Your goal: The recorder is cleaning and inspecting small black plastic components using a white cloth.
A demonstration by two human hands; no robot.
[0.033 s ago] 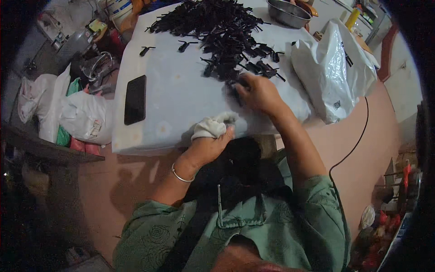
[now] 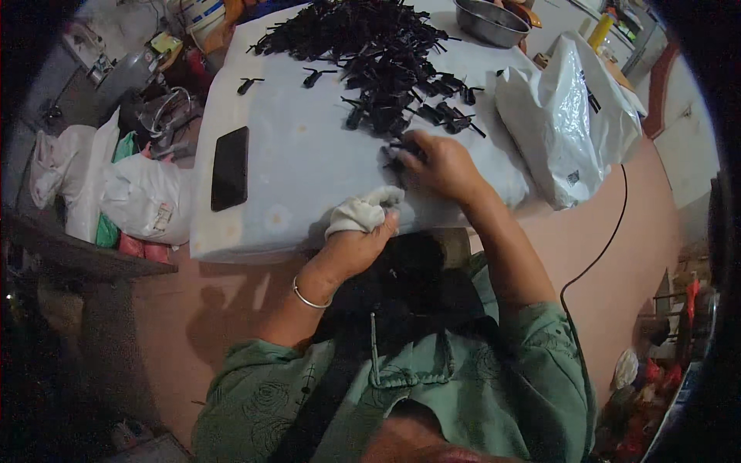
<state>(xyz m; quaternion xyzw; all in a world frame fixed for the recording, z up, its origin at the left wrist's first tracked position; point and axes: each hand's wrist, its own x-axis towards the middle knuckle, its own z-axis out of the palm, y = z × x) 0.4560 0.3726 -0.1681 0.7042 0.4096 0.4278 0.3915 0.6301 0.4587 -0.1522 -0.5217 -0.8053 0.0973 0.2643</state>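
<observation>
My right hand (image 2: 448, 164) is over the near end of a heap of small black parts (image 2: 363, 46). Its fingers are curled and pinch a small black part (image 2: 395, 154) with thin prongs. Closer to the table's front edge is my left hand (image 2: 361, 241), its fingers curled in and its thumb bare. A white cloth or glove (image 2: 356, 215) covers those fingers, hiding what they hold, if anything. Two single black parts, a nearer one (image 2: 247, 85) and another (image 2: 315, 76), lie left of the heap.
A black phone (image 2: 230, 168) lies on the left of the pale-covered table (image 2: 289, 181). On the right stands a white plastic bag (image 2: 559, 123), with a metal bowl (image 2: 492, 23) behind it. Filled bags (image 2: 143, 197) rest at the far left. A black cable (image 2: 594, 262) hangs down at right.
My right hand has shifted slightly toward me, with its fingers lower and the black part at its fingertips showing more. My left hand has barely moved.
</observation>
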